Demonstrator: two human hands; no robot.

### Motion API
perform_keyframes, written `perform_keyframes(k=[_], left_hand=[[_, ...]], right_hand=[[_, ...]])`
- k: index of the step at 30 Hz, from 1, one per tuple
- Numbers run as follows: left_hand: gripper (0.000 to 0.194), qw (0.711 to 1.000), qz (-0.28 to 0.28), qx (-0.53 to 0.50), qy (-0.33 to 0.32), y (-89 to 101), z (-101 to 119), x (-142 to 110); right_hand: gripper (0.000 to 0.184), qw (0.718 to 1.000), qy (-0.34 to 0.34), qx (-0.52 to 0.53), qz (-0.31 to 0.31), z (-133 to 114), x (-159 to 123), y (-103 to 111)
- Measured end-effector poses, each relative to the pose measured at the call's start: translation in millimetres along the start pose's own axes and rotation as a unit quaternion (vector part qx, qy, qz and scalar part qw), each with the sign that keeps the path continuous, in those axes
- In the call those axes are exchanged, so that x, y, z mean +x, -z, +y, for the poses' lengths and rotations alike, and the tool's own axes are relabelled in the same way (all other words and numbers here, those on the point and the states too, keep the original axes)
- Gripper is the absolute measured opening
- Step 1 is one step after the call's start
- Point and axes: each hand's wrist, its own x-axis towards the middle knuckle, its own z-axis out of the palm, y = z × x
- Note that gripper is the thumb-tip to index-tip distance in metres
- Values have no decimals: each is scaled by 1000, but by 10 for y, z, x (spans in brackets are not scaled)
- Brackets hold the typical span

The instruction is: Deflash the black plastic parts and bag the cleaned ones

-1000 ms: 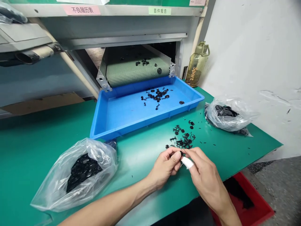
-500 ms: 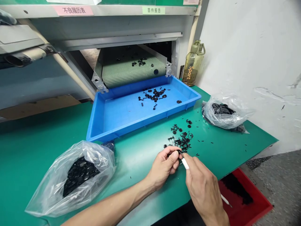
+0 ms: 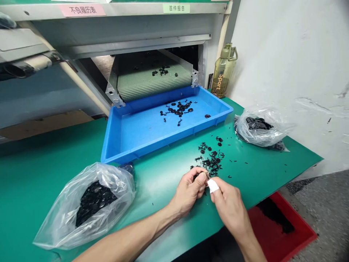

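Note:
My left hand [image 3: 191, 187] is closed, its thumb and fingers pinching a small black plastic part [image 3: 196, 176] that the fingers mostly cover. Close against it, my right hand [image 3: 231, 207] is closed too, with white wrapping [image 3: 213, 185] at the thumb. The fingertips of both hands meet at the part. What lies inside my right hand is hidden; the thin white-handled tool seen there earlier does not show clearly. Just beyond the hands, a pile of small black plastic parts [image 3: 213, 162], round discs and branched bits, lies on the green table [image 3: 160, 178].
Behind the pile, a blue tray [image 3: 136, 134] with black parts sits below a green conveyor belt [image 3: 152, 85]. Clear bags of black parts stand at left [image 3: 65, 214] and right [image 3: 261, 136]. A bottle [image 3: 222, 72] is by the wall. A red bin [image 3: 300, 240] sits lower right.
My right hand has turned, and the white tool end that stuck out behind it is out of sight. A round black piece at the belt's front edge is no longer there.

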Motion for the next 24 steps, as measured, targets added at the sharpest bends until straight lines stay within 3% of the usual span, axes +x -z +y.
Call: perform_keyframes(k=[5,7,11,17,24], left_hand=[[32,999,37,-7,-1,-28,20,14],[33,999,31,-15,3,-31,20,19],[27,999,8,-25,19,-26,20,18],[30,998,-1,-45,36,-31,92,13],[34,998,-4,-38,50,-45,71,27]], right_hand=[[24,996,-36,56,-66,44,98,141],[25,998,-42,29,-44,131,147,211],[30,995,-31,-69,66,368,385,311],[33,997,30,-65,42,493,724,280],[24,998,53,12,15,200,359,282]])
